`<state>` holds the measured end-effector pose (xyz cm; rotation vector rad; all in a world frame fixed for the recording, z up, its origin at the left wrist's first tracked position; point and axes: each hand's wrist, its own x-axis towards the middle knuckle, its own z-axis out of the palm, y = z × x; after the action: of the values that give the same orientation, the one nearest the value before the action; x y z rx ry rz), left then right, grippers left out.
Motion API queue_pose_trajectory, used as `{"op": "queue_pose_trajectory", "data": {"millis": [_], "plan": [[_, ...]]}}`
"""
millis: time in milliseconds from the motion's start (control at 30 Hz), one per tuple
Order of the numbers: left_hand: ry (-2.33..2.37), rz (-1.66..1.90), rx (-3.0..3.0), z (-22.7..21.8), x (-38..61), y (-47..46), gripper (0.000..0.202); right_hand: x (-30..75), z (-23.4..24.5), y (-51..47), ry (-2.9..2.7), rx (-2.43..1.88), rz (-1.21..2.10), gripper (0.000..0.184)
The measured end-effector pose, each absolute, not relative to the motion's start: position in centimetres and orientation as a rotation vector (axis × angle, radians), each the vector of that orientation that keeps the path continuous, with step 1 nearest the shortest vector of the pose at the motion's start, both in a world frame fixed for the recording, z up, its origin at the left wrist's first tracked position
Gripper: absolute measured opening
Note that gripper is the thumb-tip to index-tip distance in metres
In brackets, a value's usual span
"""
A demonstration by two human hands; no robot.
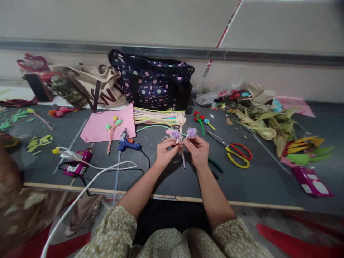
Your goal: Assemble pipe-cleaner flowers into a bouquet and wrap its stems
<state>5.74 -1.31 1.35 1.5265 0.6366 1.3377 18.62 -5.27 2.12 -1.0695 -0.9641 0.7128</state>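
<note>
Between my two hands is a pipe cleaner flower stem (183,161) with a cream bloom (181,121) at its top and a purple bloom on each side. My left hand (167,152) pinches it beside the left purple bloom (176,135). My right hand (198,150) pinches it just under the right purple bloom (191,133). The fingers of both hands are closed and hide the joint. Dark green handled pliers (215,166) lie by my right wrist, partly hidden. Scissors (238,154) with red and yellow handles rest to the right.
A blue glue gun (129,144) and pink paper (92,125) lie left; a white cable (88,186) crosses the front edge. Pipe cleaners (156,116) lie before a dotted bag (153,82). Dried husks (268,123) are piled right. Another person's arm (9,161) shows at far left.
</note>
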Motion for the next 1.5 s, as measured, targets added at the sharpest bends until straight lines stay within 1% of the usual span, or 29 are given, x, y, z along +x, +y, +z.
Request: {"op": "queue_pose_trajectory", "data": {"millis": [167,400,567,933,1133,1300,1500], "plan": [[0.639,1.35,1.606,1.8,5.7,-1.4,0.015,18.5,2.3,-5.2,-0.978,-1.06,0.701,0.011],[0.653,1.364,1.702,1.9,5.6,-1.3,0.019,18.6,2.1,-5.1,-0.999,-1.036,0.759,0.016],[0.66,1.402,1.693,1.6,5.6,-1.2,0.017,18.5,1.9,-5.0,-1.044,-1.05,0.782,0.022],[0.641,1.401,1.696,1.9,5.7,-1.4,0.017,18.6,1.6,-4.9,-1.037,-1.003,0.733,0.01],[0.634,1.377,1.714,2.2,5.7,-1.4,0.019,18.6,1.7,-5.0,-1.016,-1.056,0.714,0.013],[0.623,1.366,1.717,1.9,5.8,-1.3,0.015,18.7,1.4,-5.0,-0.986,-1.037,0.714,0.012],[0.631,1.355,1.715,1.8,5.9,-1.4,0.015,18.7,1.2,-4.9,-0.955,-1.053,0.727,0.016]]}}
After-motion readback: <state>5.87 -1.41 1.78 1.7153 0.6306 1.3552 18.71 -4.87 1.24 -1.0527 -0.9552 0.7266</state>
